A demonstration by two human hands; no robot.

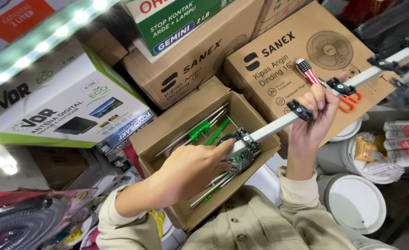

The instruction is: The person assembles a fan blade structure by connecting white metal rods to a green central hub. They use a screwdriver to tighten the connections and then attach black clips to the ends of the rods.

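A long white square bar (278, 126) with several black clamps on it slants from the open cardboard box (165, 139) up to the right. My right hand (314, 115) is wrapped around the bar near its middle, between two black clamps. My left hand (193, 169) reaches into the box and touches the bar's lower end, where a black clamp and a coil of wire (239, 157) sit. Inside the box lie metal rods with green plastic clips (209, 128).
Scissors with orange handles (348, 99) lie on a brown fan carton (278, 60) behind my right hand. Stacked cartons fill the back and left. White lidded buckets (355, 201) stand at lower right, with packets beside them.
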